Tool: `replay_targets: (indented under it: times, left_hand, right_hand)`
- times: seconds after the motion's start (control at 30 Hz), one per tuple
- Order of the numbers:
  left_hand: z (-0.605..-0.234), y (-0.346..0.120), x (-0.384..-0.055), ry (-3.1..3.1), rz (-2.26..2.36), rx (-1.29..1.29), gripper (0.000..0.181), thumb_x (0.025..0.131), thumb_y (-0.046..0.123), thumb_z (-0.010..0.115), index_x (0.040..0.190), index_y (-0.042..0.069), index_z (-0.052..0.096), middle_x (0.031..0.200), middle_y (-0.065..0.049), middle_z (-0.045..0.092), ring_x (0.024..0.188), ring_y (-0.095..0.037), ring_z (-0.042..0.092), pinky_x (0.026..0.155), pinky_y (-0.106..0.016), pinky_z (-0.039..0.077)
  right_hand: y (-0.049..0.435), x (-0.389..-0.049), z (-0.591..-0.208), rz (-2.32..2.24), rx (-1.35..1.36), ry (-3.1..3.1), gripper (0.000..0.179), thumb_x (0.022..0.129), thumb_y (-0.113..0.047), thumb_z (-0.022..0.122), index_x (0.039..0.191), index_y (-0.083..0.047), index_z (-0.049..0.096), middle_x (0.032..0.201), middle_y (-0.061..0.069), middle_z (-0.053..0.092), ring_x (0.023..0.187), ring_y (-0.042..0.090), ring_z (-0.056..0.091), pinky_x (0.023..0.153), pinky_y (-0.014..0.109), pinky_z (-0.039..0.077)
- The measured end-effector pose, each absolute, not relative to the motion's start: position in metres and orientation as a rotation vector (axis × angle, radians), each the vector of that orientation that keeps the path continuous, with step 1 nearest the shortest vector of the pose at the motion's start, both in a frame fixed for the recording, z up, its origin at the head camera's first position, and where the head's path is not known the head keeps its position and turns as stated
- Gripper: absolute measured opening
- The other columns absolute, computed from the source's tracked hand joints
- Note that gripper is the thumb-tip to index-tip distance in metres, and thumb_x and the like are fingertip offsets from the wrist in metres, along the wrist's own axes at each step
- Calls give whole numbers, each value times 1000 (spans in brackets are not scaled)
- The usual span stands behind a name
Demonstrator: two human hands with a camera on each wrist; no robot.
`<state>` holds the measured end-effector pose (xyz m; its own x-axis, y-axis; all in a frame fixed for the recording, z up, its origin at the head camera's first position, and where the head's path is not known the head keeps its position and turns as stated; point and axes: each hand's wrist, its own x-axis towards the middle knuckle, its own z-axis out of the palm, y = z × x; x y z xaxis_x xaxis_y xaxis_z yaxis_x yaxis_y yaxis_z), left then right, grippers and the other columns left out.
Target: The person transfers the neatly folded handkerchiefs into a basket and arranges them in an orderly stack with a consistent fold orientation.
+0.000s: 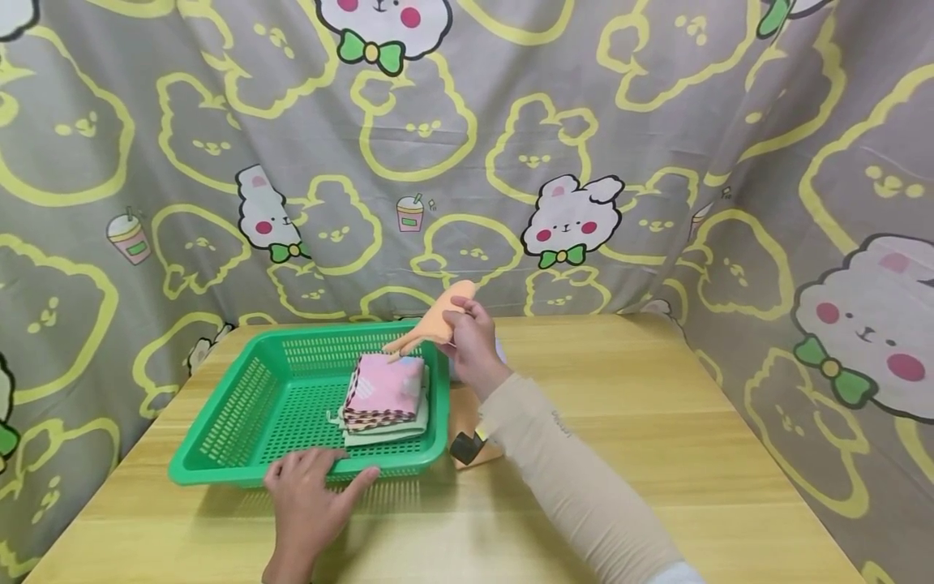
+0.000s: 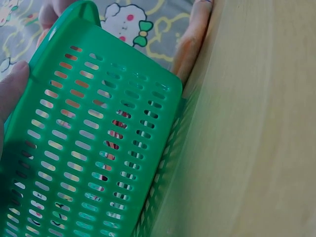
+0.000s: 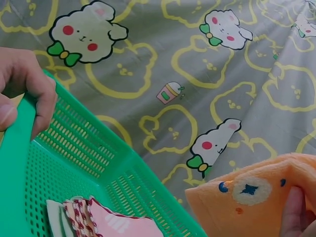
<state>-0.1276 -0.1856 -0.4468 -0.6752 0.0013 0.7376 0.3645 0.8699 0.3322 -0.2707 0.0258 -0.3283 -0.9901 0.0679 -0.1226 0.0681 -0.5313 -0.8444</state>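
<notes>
Left hand [image 1: 310, 493] grips green basket rim [image 1: 226, 474]; orange cloth [image 1: 438, 319] beyond, pinched in right hand [image 1: 476, 344].

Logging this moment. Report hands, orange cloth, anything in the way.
Left hand gripping near rim of green basket. Right hand holding orange cloth up, basket's right side. No obstruction seen.

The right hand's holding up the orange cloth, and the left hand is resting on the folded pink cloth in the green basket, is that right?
Not quite: the left hand grips the near rim of the green basket, not the folded pink cloth, as the head view shows. The rest is right.
</notes>
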Motion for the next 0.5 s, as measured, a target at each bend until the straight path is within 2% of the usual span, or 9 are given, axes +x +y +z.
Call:
replay_targets:
  times: [0.27, 0.5]
  left_hand:
    - [-448, -186, -127, -2251, -583, -266, 64, 76, 70, 64, 81, 7, 68, 84, -12, 68, 81, -34, 53, 84, -58, 26]
    - [-447, -186, -127, -2247, -585, -270, 64, 76, 70, 64, 81, 7, 67, 84, -12, 68, 80, -34, 53, 84, -58, 26]
  right_hand:
    - [24, -272, -340, -2734, 189, 1494, 25, 93, 0, 55, 117, -6, 54, 100, 10, 58, 64, 13, 58, 58, 25, 49]
    - [19, -274, -344, -2715, 167, 1495, 25, 92, 0, 55, 116, -7, 55, 99, 10, 59, 65, 13, 60, 56, 23, 49]
